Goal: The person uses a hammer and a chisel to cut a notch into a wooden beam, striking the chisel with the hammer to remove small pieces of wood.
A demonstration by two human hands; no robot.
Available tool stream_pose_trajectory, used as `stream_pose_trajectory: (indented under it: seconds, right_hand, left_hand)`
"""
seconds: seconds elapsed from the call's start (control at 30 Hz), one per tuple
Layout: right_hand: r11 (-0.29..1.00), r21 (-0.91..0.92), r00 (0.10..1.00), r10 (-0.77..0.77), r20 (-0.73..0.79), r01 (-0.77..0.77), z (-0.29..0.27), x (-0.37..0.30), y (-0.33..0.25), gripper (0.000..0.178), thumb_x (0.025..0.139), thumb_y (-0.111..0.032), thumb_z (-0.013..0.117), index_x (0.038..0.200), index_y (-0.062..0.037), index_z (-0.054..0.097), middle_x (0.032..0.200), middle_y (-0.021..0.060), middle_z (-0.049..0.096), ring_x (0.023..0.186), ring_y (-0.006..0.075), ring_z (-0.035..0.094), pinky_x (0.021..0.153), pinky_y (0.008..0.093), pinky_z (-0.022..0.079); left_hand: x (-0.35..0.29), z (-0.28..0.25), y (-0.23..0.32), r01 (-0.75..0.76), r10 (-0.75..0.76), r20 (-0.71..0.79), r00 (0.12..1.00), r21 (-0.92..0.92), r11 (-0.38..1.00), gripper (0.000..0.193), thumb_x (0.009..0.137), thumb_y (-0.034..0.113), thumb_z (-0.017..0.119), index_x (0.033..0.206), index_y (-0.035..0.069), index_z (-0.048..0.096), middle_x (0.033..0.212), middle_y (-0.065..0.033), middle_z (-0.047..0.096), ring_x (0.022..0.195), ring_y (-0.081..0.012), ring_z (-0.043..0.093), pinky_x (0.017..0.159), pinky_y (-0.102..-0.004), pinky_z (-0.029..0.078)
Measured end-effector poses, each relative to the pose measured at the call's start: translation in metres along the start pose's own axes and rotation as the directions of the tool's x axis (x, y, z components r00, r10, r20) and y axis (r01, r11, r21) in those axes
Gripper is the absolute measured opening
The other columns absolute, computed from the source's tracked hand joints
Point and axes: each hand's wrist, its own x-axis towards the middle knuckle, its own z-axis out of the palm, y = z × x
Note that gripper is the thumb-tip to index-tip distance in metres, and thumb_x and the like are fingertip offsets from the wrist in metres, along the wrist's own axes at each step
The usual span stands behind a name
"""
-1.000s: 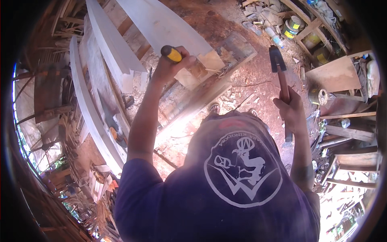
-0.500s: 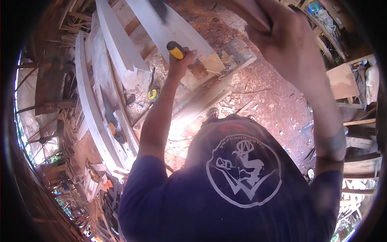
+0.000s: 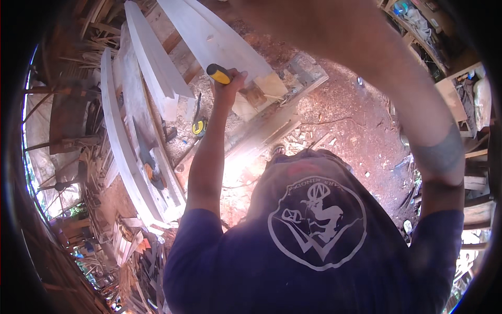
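My left hand (image 3: 233,79) is closed round a tool with a black-and-yellow handle (image 3: 218,74); its working end is hidden. The hand is at the near end of a long pale board (image 3: 219,39). Large and blurred, my right hand (image 3: 293,18) is at the top edge, above and right of the board. Its fingers are out of view, so what it holds, if anything, cannot be made out. Below the board's end lies a wooden beam (image 3: 308,86). A yellow-and-black tape measure (image 3: 198,126) lies left of my left forearm.
Several long pale planks (image 3: 149,57) lean out to the left, one of them curved (image 3: 117,123). A handsaw with an orange-and-black handle (image 3: 153,175) lies among them. Wood scraps (image 3: 128,240) are heaped at the lower left. Chips litter the reddish dirt floor (image 3: 355,125).
My right hand and forearm have moved up and left, nearer the top edge. A dark blurred shape over the board is gone from view. My left hand keeps its grip, shifted slightly left.
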Motion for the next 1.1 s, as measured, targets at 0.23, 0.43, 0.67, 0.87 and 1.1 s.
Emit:
stream_pose_trajectory:
  seconds: [0.23,0.43,0.67,0.87,1.1]
  right_hand:
    - [0.953,-0.040,0.816,0.277,0.507,-0.299,0.053,-0.075,0.009,0.024,0.085,-0.016,0.069,0.105,-0.0038,0.062,0.081,0.0175,0.070,0.079,0.0366,0.071,0.071,0.0498,0.056]
    - [0.839,0.126,0.799,0.444,0.406,-0.530,0.019,-0.087,0.020,0.020,0.086,-0.011,0.062,0.104,-0.0023,0.059,0.084,0.0235,0.067,0.082,0.0406,0.069,0.074,0.0499,0.051]
    - [0.608,0.233,0.649,0.681,0.339,-0.759,-0.002,-0.150,0.034,0.022,0.082,-0.011,0.061,0.099,0.0012,0.058,0.076,0.0265,0.062,0.074,0.0440,0.065,0.069,0.0509,0.047]
    - [0.478,0.169,0.506,0.785,0.358,-0.862,-0.014,-0.154,0.036,0.023,0.083,-0.014,0.065,0.095,0.0024,0.057,0.074,0.0253,0.060,0.073,0.0428,0.062,0.068,0.0466,0.046]
    - [0.454,0.175,0.486,0.788,0.378,-0.873,0.003,-0.166,0.039,0.026,0.083,-0.018,0.067,0.094,0.0025,0.056,0.072,0.0224,0.059,0.067,0.0362,0.058,0.067,0.0449,0.045]
  left_hand:
    - [-0.003,0.036,0.003,0.019,-0.061,-0.251,0.966,-0.163,0.986,0.024,0.085,0.013,0.075,0.066,0.006,0.062,0.063,0.0025,0.057,0.062,-0.0057,0.054,0.056,-0.0230,0.040]
    - [-0.008,0.020,0.005,-0.017,0.016,-0.070,0.997,-0.015,1.000,0.027,0.090,0.009,0.071,0.070,0.007,0.053,0.063,0.0039,0.044,0.060,-0.0070,0.042,0.059,-0.0238,0.033]
    - [-0.004,0.014,0.016,0.030,-0.020,-0.098,0.995,0.101,0.994,0.029,0.088,0.016,0.073,0.068,0.004,0.056,0.061,0.0023,0.052,0.059,-0.0084,0.051,0.055,-0.0294,0.041]
    - [-0.027,0.039,0.023,-0.094,0.130,-0.127,0.983,0.257,0.962,0.024,0.090,0.011,0.071,0.072,0.004,0.056,0.066,-0.0002,0.055,0.063,-0.0090,0.053,0.059,-0.0294,0.042]
    - [-0.049,0.004,0.037,-0.209,0.147,-0.220,0.964,-0.291,0.934,0.011,0.088,0.004,0.070,0.081,0.004,0.062,0.072,-0.0004,0.058,0.063,-0.0085,0.053,0.056,-0.0229,0.040]
